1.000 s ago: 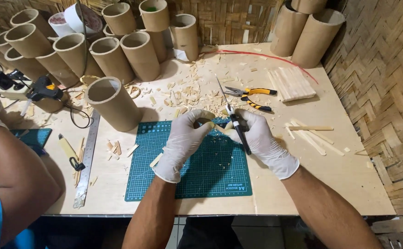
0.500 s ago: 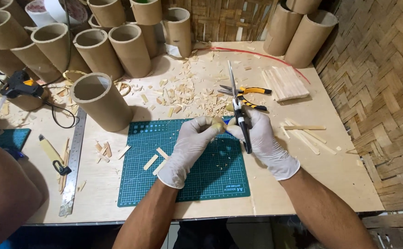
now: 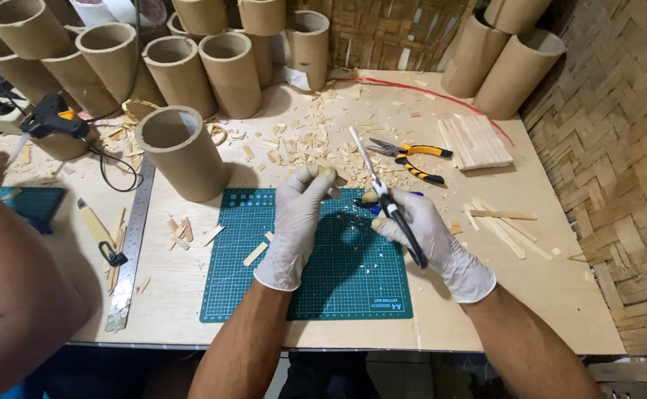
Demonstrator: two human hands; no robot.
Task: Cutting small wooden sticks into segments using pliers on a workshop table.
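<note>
Head view: pliers [image 3: 412, 159], perhaps scraps [image 3: 309, 144], beyond hands.

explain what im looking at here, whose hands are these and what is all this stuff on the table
This single view comes from a camera worn on a person's head, looking down at their own two white-gloved hands. The right hand grips a slim black-handled cutting tool, blade pointing up and away. The left hand pinches a small piece of wood. Below them lies a green cutting mat on a pale wooden table. Around it: wood shavings, cardboard tubes, yellow-handled pliers, a metal ruler, flat wooden sticks and a glue gun. The arm at the left edge belongs to another person.
</note>
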